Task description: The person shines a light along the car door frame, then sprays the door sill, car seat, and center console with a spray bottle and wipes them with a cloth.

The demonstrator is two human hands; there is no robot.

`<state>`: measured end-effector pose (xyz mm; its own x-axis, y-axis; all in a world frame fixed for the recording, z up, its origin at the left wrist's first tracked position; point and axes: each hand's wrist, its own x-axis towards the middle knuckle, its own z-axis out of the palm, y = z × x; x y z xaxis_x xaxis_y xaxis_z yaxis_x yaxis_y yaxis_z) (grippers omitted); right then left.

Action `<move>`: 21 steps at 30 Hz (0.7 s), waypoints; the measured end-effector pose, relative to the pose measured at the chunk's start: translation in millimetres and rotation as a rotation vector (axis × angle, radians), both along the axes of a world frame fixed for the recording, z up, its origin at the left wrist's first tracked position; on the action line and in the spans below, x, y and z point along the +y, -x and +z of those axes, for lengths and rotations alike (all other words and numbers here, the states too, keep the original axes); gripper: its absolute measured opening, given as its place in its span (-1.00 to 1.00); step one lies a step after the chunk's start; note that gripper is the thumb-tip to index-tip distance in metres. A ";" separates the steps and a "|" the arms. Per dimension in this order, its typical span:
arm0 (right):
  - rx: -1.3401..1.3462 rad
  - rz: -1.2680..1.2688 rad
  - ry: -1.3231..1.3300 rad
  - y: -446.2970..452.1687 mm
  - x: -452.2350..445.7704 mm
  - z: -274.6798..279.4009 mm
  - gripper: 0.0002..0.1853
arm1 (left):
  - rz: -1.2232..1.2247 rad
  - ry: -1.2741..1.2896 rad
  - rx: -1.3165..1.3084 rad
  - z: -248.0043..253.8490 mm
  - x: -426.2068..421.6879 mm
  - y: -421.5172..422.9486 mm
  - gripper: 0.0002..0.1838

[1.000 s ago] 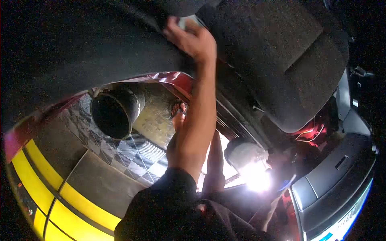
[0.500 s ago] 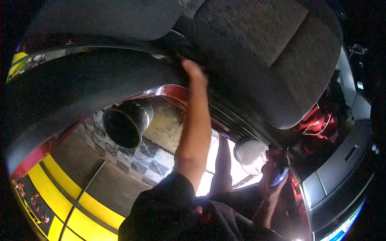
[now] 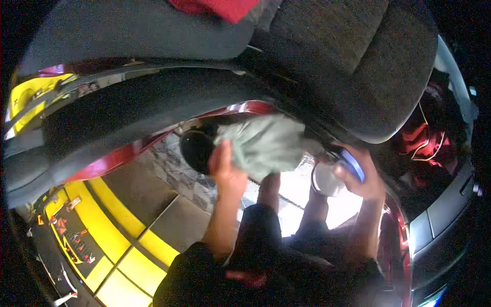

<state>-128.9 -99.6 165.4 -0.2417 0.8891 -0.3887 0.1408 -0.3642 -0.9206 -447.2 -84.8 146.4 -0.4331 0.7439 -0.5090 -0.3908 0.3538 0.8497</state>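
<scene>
A pale grey-green cloth (image 3: 266, 146) hangs spread out in the middle of the view, blurred by motion. My left hand (image 3: 227, 169) grips its left edge, fingers closed. On the right, my right hand (image 3: 364, 179) is wrapped round a blue-edged object (image 3: 352, 165), whose kind I cannot make out. The cloth's right end comes near that hand, and whether it touches is unclear. Just above both hands is the dark car seat (image 3: 327, 61) by the door sill.
A black bucket (image 3: 197, 151) stands behind the cloth at left. Below the right hand is a white round container (image 3: 327, 180). Red fabric with wires (image 3: 422, 140) lies in the footwell. Yellow drawers (image 3: 120, 220) stand at lower left. The open door is at right.
My left hand has come down from beside the seat and now holds the cloth out over the floor. My right hand has risen with the blue-edged object. The view has shifted.
</scene>
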 end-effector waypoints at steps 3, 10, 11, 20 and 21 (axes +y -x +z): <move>0.233 0.363 -0.040 12.7 80.7 10.1 -0.42 | -0.102 -0.072 0.371 67.6 -19.0 43.3 -0.34; 0.503 0.540 -0.161 80.4 216.7 61.9 -0.55 | -0.829 -0.085 1.590 108.9 -71.9 64.6 -0.38; 0.494 0.511 -0.114 87.1 223.5 66.7 -0.54 | -0.837 -0.043 1.584 107.6 -81.0 64.8 -0.38; 0.274 0.748 -0.191 111.0 261.6 84.4 -0.49 | -0.138 0.289 0.563 96.9 -104.7 60.4 -0.40; 0.224 0.763 -0.233 108.9 266.0 82.8 -0.49 | -0.179 0.269 0.608 95.5 -106.6 61.3 -0.40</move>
